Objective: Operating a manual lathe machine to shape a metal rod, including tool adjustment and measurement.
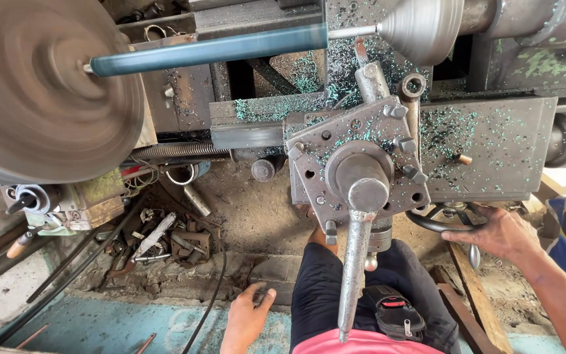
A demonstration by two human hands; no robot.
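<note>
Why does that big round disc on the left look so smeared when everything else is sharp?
In the head view, the round chuck is streaked with motion blur, while the teal rod, tool post and right hand on the handwheel stay crisp; soft daylight, slight overexposure at the right edge, and wide-angle bending at the borders.

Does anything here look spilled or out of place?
Yes. Fine green chips lie scattered across the grey metal lathe carriage, beside the spinning dark blue rod. Loose metal scraps lie heaped on the dirty floor below.

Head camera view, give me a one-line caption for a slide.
Right hand grips a lathe's dark metal handwheel while a teal cylindrical bar spins off the blurred chuck.
</note>
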